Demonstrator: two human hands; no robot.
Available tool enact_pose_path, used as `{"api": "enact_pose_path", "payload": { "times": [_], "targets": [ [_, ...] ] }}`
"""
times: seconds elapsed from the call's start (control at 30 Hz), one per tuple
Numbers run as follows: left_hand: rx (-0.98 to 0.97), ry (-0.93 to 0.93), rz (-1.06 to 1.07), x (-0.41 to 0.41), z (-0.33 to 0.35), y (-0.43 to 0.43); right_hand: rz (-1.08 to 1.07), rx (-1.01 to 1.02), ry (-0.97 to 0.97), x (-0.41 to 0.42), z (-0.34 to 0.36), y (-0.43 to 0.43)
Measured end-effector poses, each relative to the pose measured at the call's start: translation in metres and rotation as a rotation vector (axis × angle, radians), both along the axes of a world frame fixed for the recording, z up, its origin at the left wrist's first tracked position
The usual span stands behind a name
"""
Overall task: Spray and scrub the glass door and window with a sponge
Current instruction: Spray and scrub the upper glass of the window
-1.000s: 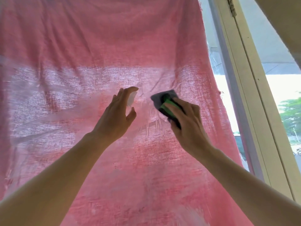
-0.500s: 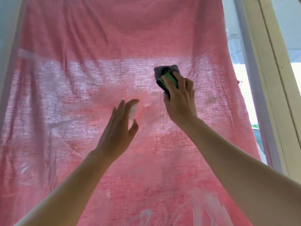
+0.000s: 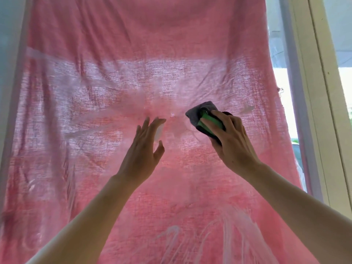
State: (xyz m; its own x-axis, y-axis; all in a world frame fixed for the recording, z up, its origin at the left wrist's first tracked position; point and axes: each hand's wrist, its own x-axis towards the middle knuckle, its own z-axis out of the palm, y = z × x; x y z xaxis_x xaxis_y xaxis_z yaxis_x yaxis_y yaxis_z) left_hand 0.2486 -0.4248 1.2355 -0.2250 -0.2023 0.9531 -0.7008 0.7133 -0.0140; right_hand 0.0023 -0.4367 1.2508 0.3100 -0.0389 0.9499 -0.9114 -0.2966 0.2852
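A person's right grip (image 3: 231, 138) curls around a green-and-grey sponge (image 3: 204, 119), pressing it to the glass (image 3: 276, 54) just right of centre. The left grip (image 3: 142, 153) is spread by a pale object (image 3: 159, 131), and whether it holds it is unclear. Firm, overlapping strokes would likely clear the soapy streaks (image 3: 228, 225) lower down.

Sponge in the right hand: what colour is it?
The sponge is bright green with a dark grey layer; head view.
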Motion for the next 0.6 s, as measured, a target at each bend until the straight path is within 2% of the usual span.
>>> {"api": "enact_pose_path", "payload": {
  "times": [0.23,0.33,0.47,0.6],
  "targets": [
    [-0.042,0.013,-0.019,0.001,0.001,-0.003,0.029,-0.04,-0.271,0.027,0.072,-0.008],
    [-0.018,0.019,-0.037,0.004,0.001,-0.008,0.023,-0.033,-0.329,0.055,0.108,-0.011],
    [0.013,0.033,-0.044,0.009,-0.001,-0.017,0.038,-0.036,-0.196,0.095,0.128,-0.014],
    [-0.041,0.062,-0.06,0.008,-0.001,-0.02,0.08,-0.036,0.039,0.113,0.099,-0.014]
  ]
}}
